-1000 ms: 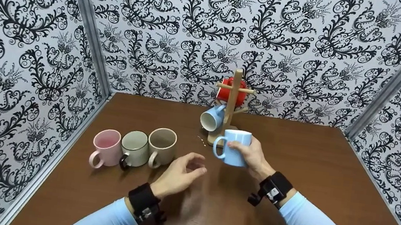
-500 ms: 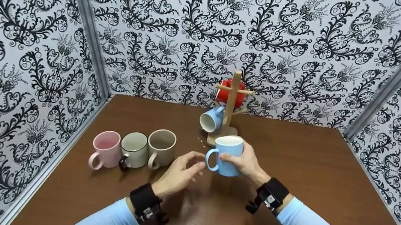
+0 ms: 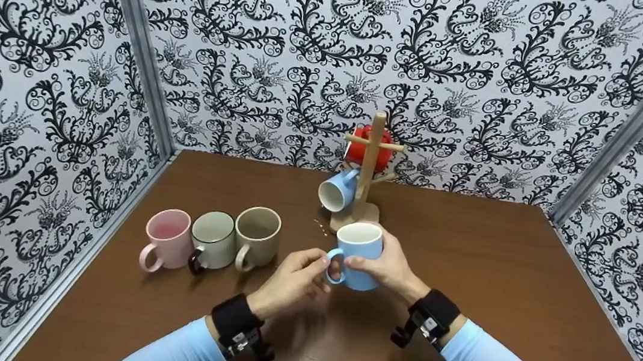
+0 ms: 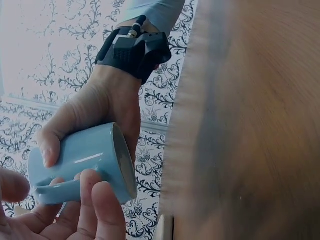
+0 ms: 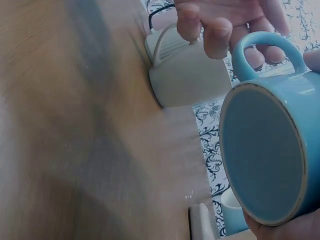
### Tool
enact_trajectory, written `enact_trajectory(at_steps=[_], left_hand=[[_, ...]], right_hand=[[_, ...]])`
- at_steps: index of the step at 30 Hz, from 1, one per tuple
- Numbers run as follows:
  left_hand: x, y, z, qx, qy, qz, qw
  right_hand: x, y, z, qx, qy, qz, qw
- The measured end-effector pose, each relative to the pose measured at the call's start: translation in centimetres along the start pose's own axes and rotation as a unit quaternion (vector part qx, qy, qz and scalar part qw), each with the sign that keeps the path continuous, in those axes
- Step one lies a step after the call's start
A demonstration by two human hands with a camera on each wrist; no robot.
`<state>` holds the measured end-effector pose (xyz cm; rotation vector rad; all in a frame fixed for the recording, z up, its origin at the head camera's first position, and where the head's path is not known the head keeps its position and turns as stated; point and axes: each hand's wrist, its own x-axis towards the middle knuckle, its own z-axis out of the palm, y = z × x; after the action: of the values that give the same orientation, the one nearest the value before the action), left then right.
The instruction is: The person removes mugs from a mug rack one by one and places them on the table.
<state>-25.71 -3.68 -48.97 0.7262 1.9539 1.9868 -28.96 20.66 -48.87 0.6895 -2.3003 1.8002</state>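
Note:
A light blue mug [image 3: 357, 258] with a white inside is held up, tilted, above the brown table, its handle towards the left. My right hand [image 3: 390, 265] grips its body from the right, thumb across the near side. At the handle, my left hand [image 3: 297, 273] has its thumb on the near edge and fingertips behind, showing through the loop. In the left wrist view the handle [image 4: 62, 192] lies among the left fingers; the right wrist view shows the mug's base [image 5: 265, 155]. Behind stands a wooden mug tree [image 3: 369, 168] bearing a red mug [image 3: 381, 157] and another light blue mug [image 3: 334, 194].
To the left stand a pink mug [image 3: 169, 242], a pale grey-green mug [image 3: 214, 241] with a black handle and a beige mug [image 3: 259, 237], upright in a row. Small pale specks [image 3: 322, 228] lie near the stand's base. Patterned panels [image 3: 252, 45] enclose the table's back and sides.
My right hand has brought the light blue mug down and left, away from the mug tree. My left hand has met its handle. The other mugs have stayed put.

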Motion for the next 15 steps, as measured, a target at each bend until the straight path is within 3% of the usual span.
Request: enact_trajectory(at_steps=[7,15], left_hand=[[-0.09,-0.05,0.84,-0.041,-0.047,-0.042,0.9971],[-0.09,-0.2,1.01,-0.105,-0.081,-0.104,0.9858]], right_hand=[[-0.46,0.05,0.62,0.014,-0.042,-0.024,0.999],[-0.54,0.02,0.96,0.029,-0.059,-0.033,0.997]])
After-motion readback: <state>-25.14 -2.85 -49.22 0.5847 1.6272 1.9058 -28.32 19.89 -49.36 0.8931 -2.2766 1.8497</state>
